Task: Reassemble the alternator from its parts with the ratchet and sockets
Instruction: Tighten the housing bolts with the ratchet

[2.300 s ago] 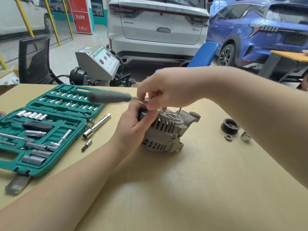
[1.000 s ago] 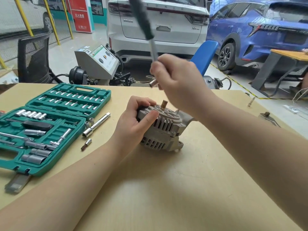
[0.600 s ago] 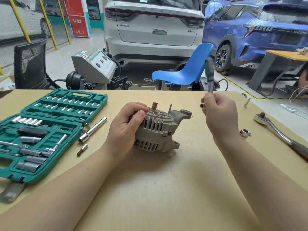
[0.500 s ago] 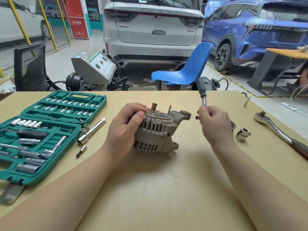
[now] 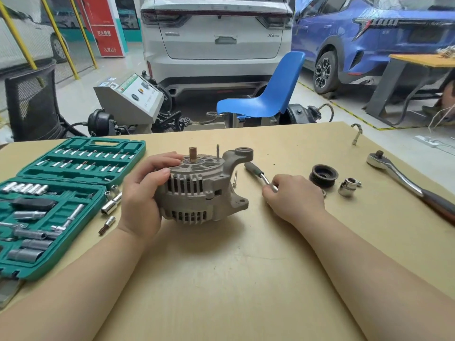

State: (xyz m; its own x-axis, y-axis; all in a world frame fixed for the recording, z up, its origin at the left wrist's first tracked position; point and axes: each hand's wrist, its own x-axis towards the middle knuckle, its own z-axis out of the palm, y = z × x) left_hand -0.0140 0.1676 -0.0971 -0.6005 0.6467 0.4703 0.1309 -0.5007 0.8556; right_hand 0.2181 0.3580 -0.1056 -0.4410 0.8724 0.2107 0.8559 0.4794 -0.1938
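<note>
The grey alternator stands on the table with its shaft pointing up and one long bolt sticking out of the top. My left hand grips its left side. My right hand holds the metal end of a grey-handled driver, which lies on the table just right of the alternator. A loose bolt lies between them. Further right sit the black pulley, a chrome socket and the large ratchet.
An open green socket case fills the table's left side, with an extension bar and a bit beside it. A small bent tool lies at the far right edge. A blue chair stands behind the table.
My right hand has come down from above the alternator and laid the driver flat on the table to its right. My left hand has kept its hold on the alternator.
</note>
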